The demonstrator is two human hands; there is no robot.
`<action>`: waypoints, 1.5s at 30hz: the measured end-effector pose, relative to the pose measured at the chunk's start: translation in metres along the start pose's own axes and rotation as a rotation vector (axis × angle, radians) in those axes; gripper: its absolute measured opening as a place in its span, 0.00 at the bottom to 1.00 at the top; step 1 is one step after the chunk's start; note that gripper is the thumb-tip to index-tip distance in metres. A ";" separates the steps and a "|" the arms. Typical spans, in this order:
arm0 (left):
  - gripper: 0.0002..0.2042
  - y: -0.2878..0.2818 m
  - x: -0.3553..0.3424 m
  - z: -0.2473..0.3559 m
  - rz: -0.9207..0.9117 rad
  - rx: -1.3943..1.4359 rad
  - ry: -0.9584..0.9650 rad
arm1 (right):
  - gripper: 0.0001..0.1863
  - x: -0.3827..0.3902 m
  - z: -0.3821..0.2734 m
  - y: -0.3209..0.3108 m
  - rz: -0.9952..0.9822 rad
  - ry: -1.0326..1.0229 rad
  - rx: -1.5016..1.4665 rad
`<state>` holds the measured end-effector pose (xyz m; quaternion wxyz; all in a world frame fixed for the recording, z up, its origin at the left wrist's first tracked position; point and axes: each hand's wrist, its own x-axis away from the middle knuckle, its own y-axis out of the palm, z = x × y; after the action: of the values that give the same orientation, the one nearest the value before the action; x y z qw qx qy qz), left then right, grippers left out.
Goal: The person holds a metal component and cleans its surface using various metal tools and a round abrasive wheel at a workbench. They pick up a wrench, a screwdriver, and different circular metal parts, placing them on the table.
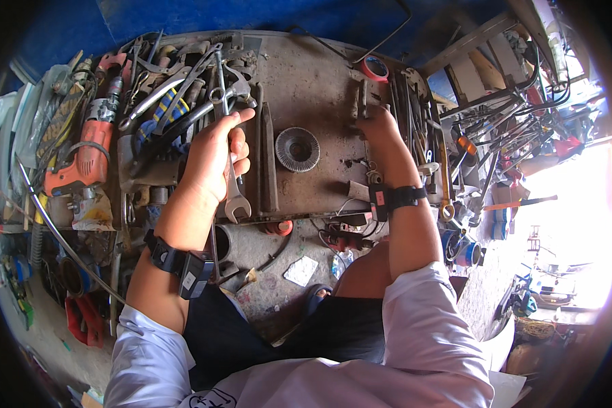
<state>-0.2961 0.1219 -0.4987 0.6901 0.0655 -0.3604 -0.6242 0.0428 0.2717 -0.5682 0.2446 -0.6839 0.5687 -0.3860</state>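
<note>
My left hand (223,153) is closed around a steel wrench (236,204), its open jaw pointing down below my fist. Above the fist, more steel shafts and a ring end overlap a hammer head (238,87), so where the wrench ends is hard to tell. At the bench's right side my right hand (379,126) reaches down, its fingers curled and partly hidden in shadow. Short metal bars (364,97) lie just beyond those fingertips; whatever is in that hand cannot be made out. Between my hands a round finned metal disc (298,149) lies flat on the bench.
Long metal bars (268,156) lie left of the disc on the steel bench (285,64). Piled tools and an orange power drill (92,153) crowd the left. A red tape roll (375,69) sits at the back. Rods and wrenches (446,183) line the right edge.
</note>
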 end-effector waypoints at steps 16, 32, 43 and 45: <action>0.15 0.008 -0.002 -0.014 -0.031 -0.069 -0.027 | 0.22 0.105 -0.093 0.016 -0.736 -0.010 -1.355; 0.13 -0.002 0.004 0.011 0.060 0.099 0.209 | 0.18 0.139 -0.142 0.092 -0.343 -0.104 -0.602; 0.12 0.008 -0.001 -0.001 0.046 0.009 0.120 | 0.15 0.115 -0.097 0.034 -0.038 -0.405 0.083; 0.12 0.010 -0.003 -0.002 0.032 0.013 0.117 | 0.15 0.083 -0.053 -0.002 0.320 -0.237 0.223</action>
<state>-0.2868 0.1262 -0.4966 0.7195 0.1006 -0.3242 -0.6058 0.0063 0.1976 -0.5152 0.4418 -0.5941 0.5912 -0.3198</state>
